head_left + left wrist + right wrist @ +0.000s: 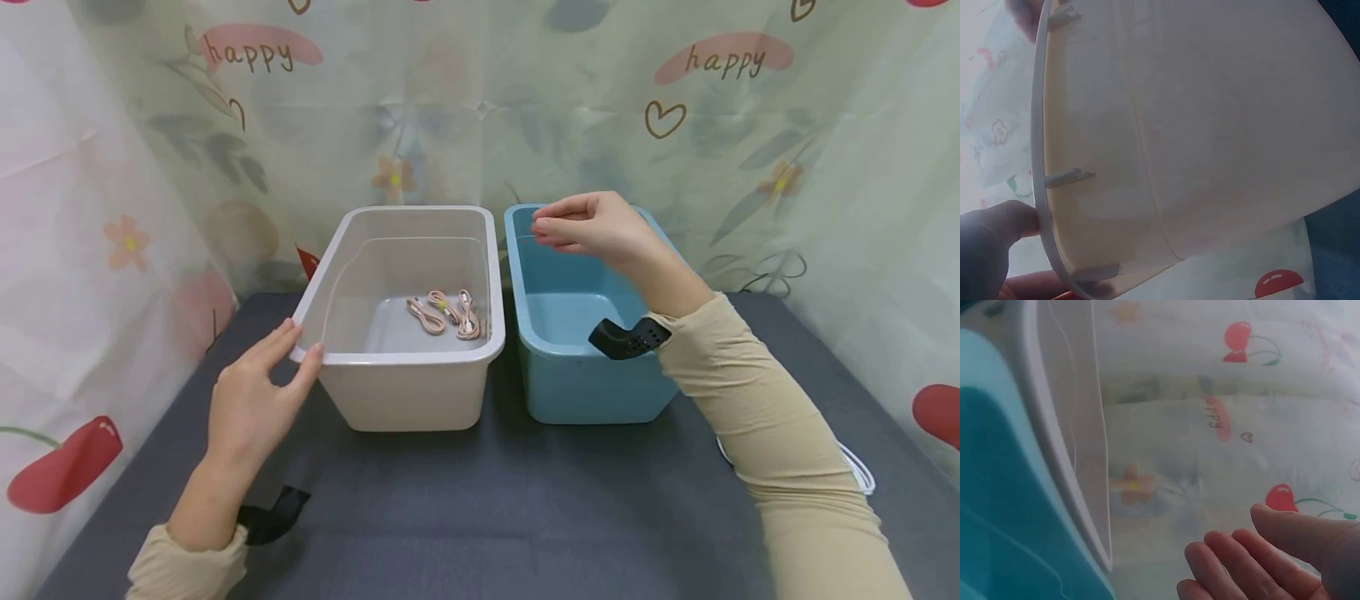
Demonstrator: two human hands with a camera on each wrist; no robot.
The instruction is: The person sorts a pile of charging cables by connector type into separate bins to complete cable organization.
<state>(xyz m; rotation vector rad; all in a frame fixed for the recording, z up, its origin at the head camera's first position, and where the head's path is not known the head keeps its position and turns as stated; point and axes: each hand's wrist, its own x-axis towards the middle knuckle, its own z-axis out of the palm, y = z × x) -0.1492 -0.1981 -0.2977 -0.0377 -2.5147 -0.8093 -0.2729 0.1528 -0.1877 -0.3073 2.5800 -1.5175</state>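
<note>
Firstly, at the left side of my remote view, I see a printed cloth (pixel 150 167) with a red cherry (pixel 66 471), hanging beside the dark surface (pixel 420 517). Next to it comes the left hand (pixel 251 400), with a beige sleeve (pixel 187 571) and a curved black piece (pixel 273 517) at the wrist. Its grip stands apart: I see thumb and fingers spread, and their tips touch the rim of a beige bin (pixel 408 396) on both sides of its near left corner. From the left wrist camera I see this contact also, with the outer wall of the bin filling most of the view.

Inside the beige bin, on its floor and toward the right wall, lie three bundled cables (pixel 444 308) of pale pink colour, close together. One of them carries a small yellow mark. Then, just beside this bin, I find a blue bin (pixel 596 387), standing upright like its neighbour. Over the blue bin's opening I have the right hand (pixel 596 229), and its grip is loosely bent, with thumb and fingers apart and holding nothing, as the right wrist camera lets me check. At this wrist another black piece (pixel 630 339) shows. Finally, farther right, a white cable (pixel 858 469) lies on the surface, partly hidden behind the right sleeve (pixel 780 433).
</note>
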